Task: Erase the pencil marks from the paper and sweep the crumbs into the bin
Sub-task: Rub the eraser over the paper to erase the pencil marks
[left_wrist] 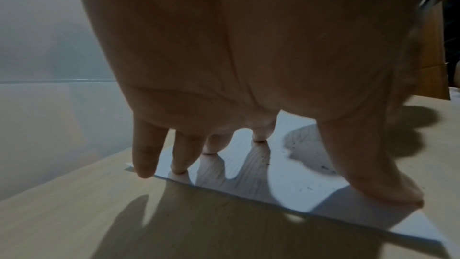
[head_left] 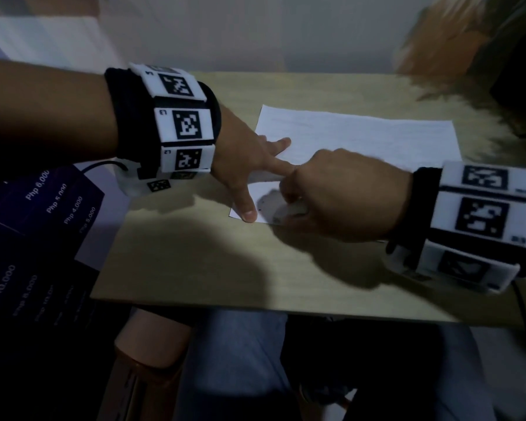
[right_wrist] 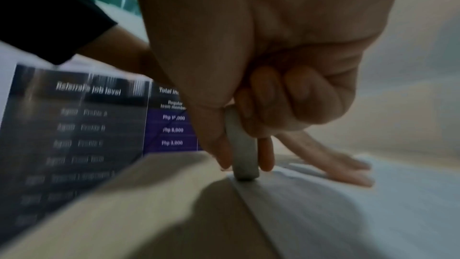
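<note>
The right hand has its thumb and fingers clamped on a flat grey eraser, which stands on its narrow end in the right wrist view with the tip pressed onto the paper right at the sheet's near edge; the other fingers are curled into the palm. In the head view the eraser shows only as a pale blur under the knuckles, at the lower left corner of the sheet. The left hand lies just beside it to the left, fingers straight and spread apart, tips pressed flat on the same corner to pin the sheet, with the thumb near the bottom edge and one finger reaching up and right across the paper until it meets the right hand. Dark crumbs speckle the paper between the left hand's thumb and fingers, directly ahead of the eraser. The sheet's long axis runs from the middle of the head view toward the upper right, on a pale wooden table. Most of the sheet looks blank, so the erasing seems close to done. A dark printed leaflet overhangs the table's left edge. No bin is in view, so which way to sweep the crumbs cannot be told.
</note>
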`<action>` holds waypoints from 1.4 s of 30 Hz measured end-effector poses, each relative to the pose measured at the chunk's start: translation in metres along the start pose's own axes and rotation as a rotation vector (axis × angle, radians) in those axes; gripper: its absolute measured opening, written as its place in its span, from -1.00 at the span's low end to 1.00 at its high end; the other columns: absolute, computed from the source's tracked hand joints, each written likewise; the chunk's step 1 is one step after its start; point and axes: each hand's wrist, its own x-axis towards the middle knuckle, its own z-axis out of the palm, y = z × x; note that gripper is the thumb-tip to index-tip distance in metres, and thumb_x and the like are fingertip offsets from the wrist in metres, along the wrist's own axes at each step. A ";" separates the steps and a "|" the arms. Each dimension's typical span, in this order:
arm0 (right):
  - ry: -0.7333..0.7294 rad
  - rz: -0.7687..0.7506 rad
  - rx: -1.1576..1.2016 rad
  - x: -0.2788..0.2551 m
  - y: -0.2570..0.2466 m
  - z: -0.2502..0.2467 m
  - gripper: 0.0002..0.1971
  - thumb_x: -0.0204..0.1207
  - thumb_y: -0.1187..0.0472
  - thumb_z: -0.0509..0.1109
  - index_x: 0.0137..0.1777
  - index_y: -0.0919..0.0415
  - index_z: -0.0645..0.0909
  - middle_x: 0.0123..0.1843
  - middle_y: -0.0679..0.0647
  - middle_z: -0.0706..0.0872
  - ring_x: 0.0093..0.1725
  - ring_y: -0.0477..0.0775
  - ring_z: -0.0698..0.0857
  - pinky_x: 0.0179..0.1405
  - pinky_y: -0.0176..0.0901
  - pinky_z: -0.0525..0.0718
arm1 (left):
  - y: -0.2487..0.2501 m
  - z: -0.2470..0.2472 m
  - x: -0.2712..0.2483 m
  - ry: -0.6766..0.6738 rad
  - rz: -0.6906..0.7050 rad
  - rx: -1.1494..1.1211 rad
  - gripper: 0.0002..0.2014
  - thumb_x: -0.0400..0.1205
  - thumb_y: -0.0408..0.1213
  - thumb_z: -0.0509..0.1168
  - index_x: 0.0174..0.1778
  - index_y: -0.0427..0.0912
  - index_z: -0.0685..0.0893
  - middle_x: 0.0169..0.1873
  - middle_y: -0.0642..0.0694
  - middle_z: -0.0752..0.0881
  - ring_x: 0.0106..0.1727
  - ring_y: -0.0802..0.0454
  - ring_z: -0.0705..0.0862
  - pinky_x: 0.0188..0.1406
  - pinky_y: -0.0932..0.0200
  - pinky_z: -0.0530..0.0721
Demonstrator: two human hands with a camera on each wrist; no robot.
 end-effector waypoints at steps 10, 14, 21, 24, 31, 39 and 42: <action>-0.025 -0.023 0.083 0.011 -0.007 -0.001 -0.79 0.56 -0.17 0.37 -0.11 -0.07 0.57 -0.36 -0.20 0.32 -0.29 0.06 0.46 -0.20 -0.17 0.39 | 0.004 -0.003 -0.007 -0.007 -0.013 -0.046 -0.01 0.50 0.30 0.45 0.75 0.33 0.00 0.77 -0.03 -0.33 0.78 -0.15 0.06 0.65 -0.01 0.20; 0.072 0.097 0.029 0.014 0.017 -0.007 -0.71 0.55 -0.18 0.32 -0.28 -0.05 0.43 -0.38 -0.12 0.43 -0.29 0.15 0.54 -0.27 -0.11 0.47 | 0.005 -0.006 -0.007 -0.010 -0.017 -0.005 0.02 0.55 0.33 0.39 0.73 0.39 -0.20 0.77 0.02 -0.29 0.73 -0.18 0.18 0.60 -0.05 0.26; 0.056 0.051 0.130 0.005 0.023 -0.002 -0.69 0.50 -0.24 0.26 0.00 -0.06 0.64 -0.32 -0.14 0.49 -0.22 0.13 0.54 -0.15 -0.05 0.54 | 0.001 -0.004 -0.002 -0.006 0.052 -0.064 0.16 0.48 0.30 0.47 0.70 0.41 -0.34 0.73 0.00 -0.47 0.79 -0.24 0.02 0.68 -0.12 0.15; 0.048 0.044 0.137 0.003 0.033 -0.001 -0.71 0.53 -0.18 0.39 0.09 -0.02 0.60 -0.32 -0.17 0.51 -0.25 0.01 0.55 -0.17 -0.09 0.45 | 0.004 -0.006 -0.001 -0.041 0.055 -0.060 0.11 0.45 0.41 0.39 0.68 0.46 -0.31 0.73 -0.03 -0.47 0.79 -0.31 -0.10 0.71 -0.26 0.08; 0.059 0.136 0.155 0.004 0.039 -0.004 -0.54 0.39 -0.34 0.24 0.06 -0.03 0.67 -0.27 -0.13 0.58 -0.25 0.00 0.56 -0.15 -0.06 0.50 | 0.005 -0.004 -0.001 -0.022 0.006 0.012 0.07 0.49 0.43 0.32 0.70 0.43 -0.33 0.72 0.01 -0.49 0.79 -0.25 -0.03 0.70 -0.31 0.18; 0.004 0.073 0.174 0.002 0.033 -0.002 -0.63 0.39 -0.29 0.32 0.00 -0.07 0.66 -0.17 -0.02 0.69 -0.21 0.07 0.61 -0.07 -0.04 0.63 | 0.004 -0.003 0.001 -0.013 0.013 -0.007 0.07 0.48 0.42 0.36 0.68 0.47 -0.31 0.72 0.02 -0.49 0.80 -0.22 -0.07 0.71 -0.29 0.16; 0.094 0.070 0.060 -0.005 0.027 0.006 -0.61 0.48 -0.30 0.20 0.03 -0.03 0.59 -0.20 0.04 0.61 -0.18 0.26 0.64 -0.15 0.01 0.65 | 0.004 -0.003 0.000 -0.010 0.001 -0.001 0.07 0.50 0.40 0.36 0.69 0.45 -0.31 0.72 0.03 -0.48 0.80 -0.21 -0.07 0.70 -0.28 0.17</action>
